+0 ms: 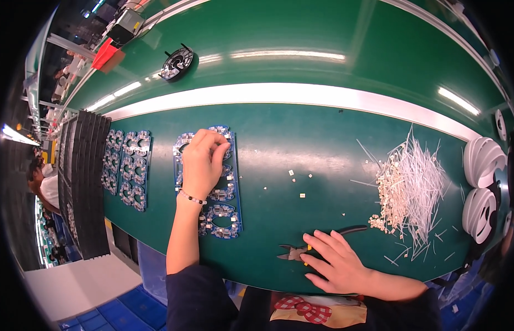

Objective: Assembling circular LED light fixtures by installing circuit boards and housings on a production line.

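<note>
On the green bench, my left hand [204, 157] is over a panel of blue circuit boards [229, 212], its thumb and fingers pinched together at the panel's far end. What the pinch holds, if anything, is too small to make out. My right hand [335, 263] lies with fingers spread across a pair of diagonal cutters [293, 252]. It rests on the tool without wrapping round it; the jaws point left and one dark handle shows beyond the fingers. Small cream connectors [389, 196] are heaped right of the hands, against a pile of thin white strips [422, 190].
More blue board panels [134, 171] lie left, beside a stack of black trays [83, 185]. White reels [480, 165] stand at the right edge. Several loose connector bits [302, 195] dot the mat. A round black part [177, 63] sits beyond the white ledge [290, 94].
</note>
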`<action>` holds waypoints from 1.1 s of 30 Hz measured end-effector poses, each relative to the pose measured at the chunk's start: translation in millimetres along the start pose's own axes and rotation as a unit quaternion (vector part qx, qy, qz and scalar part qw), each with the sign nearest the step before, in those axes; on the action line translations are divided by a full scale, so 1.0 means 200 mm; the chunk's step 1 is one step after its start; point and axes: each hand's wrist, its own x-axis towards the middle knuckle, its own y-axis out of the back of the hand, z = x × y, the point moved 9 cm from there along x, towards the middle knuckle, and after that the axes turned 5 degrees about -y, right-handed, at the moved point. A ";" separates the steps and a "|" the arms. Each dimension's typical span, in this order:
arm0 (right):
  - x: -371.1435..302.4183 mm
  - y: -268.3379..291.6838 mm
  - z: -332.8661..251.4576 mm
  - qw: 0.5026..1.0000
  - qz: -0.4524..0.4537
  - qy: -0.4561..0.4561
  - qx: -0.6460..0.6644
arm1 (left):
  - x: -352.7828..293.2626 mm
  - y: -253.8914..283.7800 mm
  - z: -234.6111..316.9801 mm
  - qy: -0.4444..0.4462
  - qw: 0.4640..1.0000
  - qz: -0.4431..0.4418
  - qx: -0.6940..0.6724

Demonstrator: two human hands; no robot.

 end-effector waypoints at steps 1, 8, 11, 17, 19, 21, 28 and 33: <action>0.00 0.00 0.00 1.000 0.000 0.000 0.000 | 0.00 0.00 0.00 -0.001 1.000 0.000 -0.001; 0.00 0.00 0.00 1.000 0.004 0.002 0.001 | -0.04 0.02 -0.06 0.086 0.983 0.041 -0.158; 0.00 0.00 0.02 1.000 0.001 -0.005 0.003 | -0.02 0.06 0.18 -0.124 0.989 0.057 -0.051; 0.00 0.00 0.00 1.000 0.001 0.002 0.012 | 0.04 0.00 0.31 -0.121 0.985 -0.091 -0.085; 0.00 0.00 0.01 1.000 0.015 0.003 0.004 | 0.10 0.01 0.23 -0.105 0.992 -0.066 -0.013; 0.00 0.00 0.01 1.000 0.016 0.005 0.010 | 0.13 0.01 0.12 -0.069 0.996 -0.056 0.025; 0.00 0.00 0.00 1.000 0.013 0.006 0.012 | 0.11 -0.02 0.01 0.005 0.995 -0.095 -0.020; 0.00 0.00 0.01 1.000 0.013 0.005 0.012 | 0.08 -0.01 0.04 -0.082 0.996 -0.032 0.022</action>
